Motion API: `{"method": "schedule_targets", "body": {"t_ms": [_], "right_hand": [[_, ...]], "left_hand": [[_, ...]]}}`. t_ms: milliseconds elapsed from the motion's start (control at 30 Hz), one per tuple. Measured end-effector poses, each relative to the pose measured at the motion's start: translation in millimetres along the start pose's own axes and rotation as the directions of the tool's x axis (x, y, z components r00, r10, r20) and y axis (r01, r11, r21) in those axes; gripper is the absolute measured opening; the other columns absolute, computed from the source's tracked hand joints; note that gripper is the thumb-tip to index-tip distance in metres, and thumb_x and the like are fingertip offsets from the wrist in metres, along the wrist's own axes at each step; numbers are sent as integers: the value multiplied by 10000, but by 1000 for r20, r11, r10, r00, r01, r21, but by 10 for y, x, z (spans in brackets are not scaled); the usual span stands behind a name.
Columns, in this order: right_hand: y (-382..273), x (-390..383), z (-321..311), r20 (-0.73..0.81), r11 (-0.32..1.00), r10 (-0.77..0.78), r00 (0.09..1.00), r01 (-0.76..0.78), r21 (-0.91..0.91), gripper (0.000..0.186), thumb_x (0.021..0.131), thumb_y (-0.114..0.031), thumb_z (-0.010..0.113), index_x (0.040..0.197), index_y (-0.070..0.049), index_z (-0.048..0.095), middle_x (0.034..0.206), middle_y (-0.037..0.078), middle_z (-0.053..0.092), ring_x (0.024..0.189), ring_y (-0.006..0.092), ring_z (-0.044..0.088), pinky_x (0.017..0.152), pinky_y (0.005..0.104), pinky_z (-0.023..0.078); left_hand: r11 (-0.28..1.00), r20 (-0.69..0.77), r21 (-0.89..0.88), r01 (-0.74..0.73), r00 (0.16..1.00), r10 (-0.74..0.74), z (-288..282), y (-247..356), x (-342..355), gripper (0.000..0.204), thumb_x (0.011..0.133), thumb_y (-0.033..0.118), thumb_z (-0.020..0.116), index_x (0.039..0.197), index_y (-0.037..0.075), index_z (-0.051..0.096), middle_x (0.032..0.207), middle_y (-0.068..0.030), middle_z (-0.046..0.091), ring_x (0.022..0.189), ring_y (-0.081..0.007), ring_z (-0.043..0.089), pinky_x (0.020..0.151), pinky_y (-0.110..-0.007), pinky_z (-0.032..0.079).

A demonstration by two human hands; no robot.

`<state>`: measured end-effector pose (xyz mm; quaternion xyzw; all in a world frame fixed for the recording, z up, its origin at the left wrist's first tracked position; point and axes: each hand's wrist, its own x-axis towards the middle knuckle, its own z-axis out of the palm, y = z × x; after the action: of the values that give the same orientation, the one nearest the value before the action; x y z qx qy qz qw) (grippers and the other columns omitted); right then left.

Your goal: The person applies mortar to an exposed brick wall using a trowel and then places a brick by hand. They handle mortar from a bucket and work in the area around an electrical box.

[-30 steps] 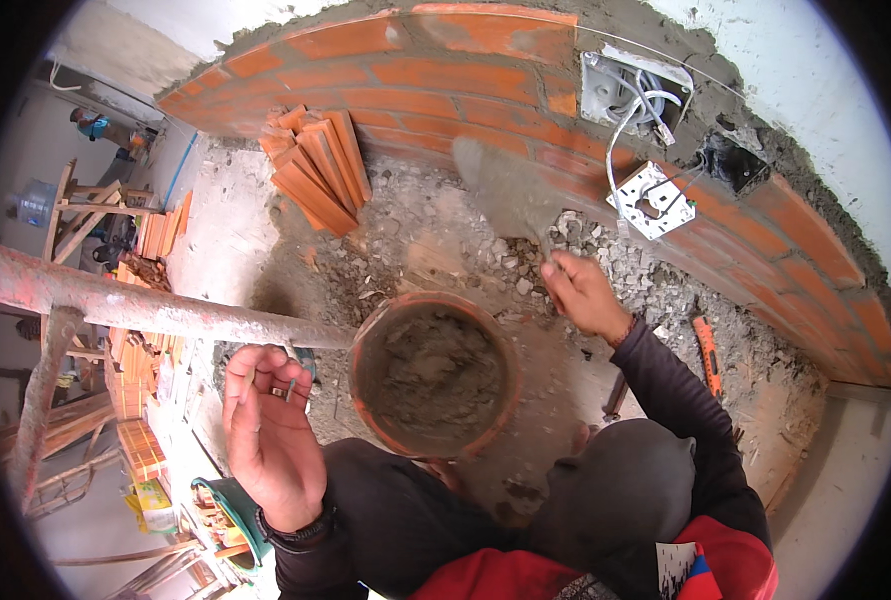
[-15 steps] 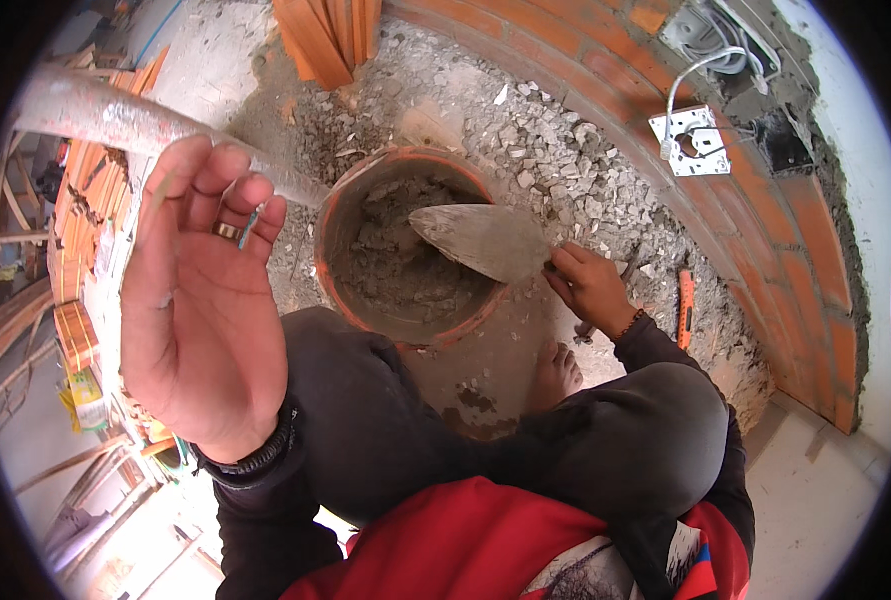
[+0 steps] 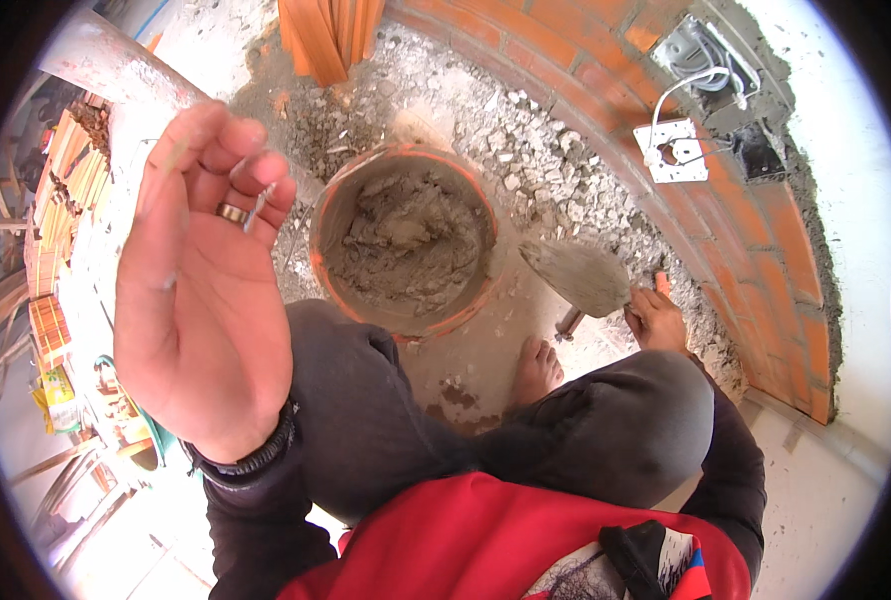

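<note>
My left hand [image 3: 206, 290] is raised palm up, close to the camera at left, with loosely curved fingers and a ring. My right hand [image 3: 654, 325] grips a trowel [image 3: 574, 275] whose blade carries grey material, to the right of an orange bucket [image 3: 318, 258] holding wet mortar [image 3: 411, 240]. My bare foot [image 3: 536, 375] rests below the bucket, near a metal tool [image 3: 570, 322] on the floor. An orange tool [image 3: 663, 281] is partly hidden behind my right hand.
A curved-looking brick wall [image 3: 766, 290] runs along the right, with a cable-filled electrical box [image 3: 696, 55], a dark box [image 3: 756, 155] and a dangling white plate [image 3: 671, 165]. Rubble [image 3: 536, 145] lines its foot. Stacked bricks [image 3: 326, 40] stand at top; a pale pipe [image 3: 116, 55] crosses upper left.
The trowel dipped over the bucket and has moved out to its right. My left hand has come up closer to the camera. The view has shifted down toward my lap.
</note>
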<state>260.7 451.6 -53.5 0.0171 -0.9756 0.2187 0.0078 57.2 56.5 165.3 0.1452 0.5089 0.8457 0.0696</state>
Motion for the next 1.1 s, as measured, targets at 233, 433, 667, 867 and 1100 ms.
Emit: {"method": "schedule_targets", "body": {"t_ms": [233,433,667,867,1100], "right_hand": [[-766,689,-598,497,870,-86,863,-178,460,239,916,-213,549,867,20,569,652,145,535,601,307,570,641,400,467],[-774,1001,-260,838,747,-80,540,-524,408,474,1012,-398,411,797,-8,574,582,9,493,490,110,477,470,297,406],[-49,255,-551,750,866,91,655,-425,265,470,1001,-365,451,722,-11,586,555,34,488,476,118,470,481,296,412],[-345,295,-638,678,723,138,722,-541,429,446,997,-352,470,737,-2,561,601,14,483,594,104,461,565,295,398],[-394,333,-439,680,735,127,722,-529,424,416,1001,-315,481,717,-14,523,586,-1,428,560,99,399,538,307,357]], "left_hand": [[1000,-50,-15,-9,999,9,157,-11,-40,478,930,299,495,1269,-33,440,1163,-114,511,1032,-197,488,942,-340,362],[1000,10,-18,2,1000,-2,177,-39,-14,503,932,319,489,1296,-22,424,1187,-106,502,1062,-206,482,970,-375,361],[1000,9,-13,8,1000,-8,59,-19,-23,471,953,309,463,1309,4,425,1186,-92,505,1065,-204,484,975,-393,363],[1000,33,-19,4,999,-3,200,-84,0,436,955,295,473,1288,17,440,1168,-82,513,1037,-194,498,952,-375,378],[997,-53,-32,74,996,-75,362,-153,47,330,942,195,498,1210,1,492,1095,-75,563,993,-147,519,915,-301,385]]}}
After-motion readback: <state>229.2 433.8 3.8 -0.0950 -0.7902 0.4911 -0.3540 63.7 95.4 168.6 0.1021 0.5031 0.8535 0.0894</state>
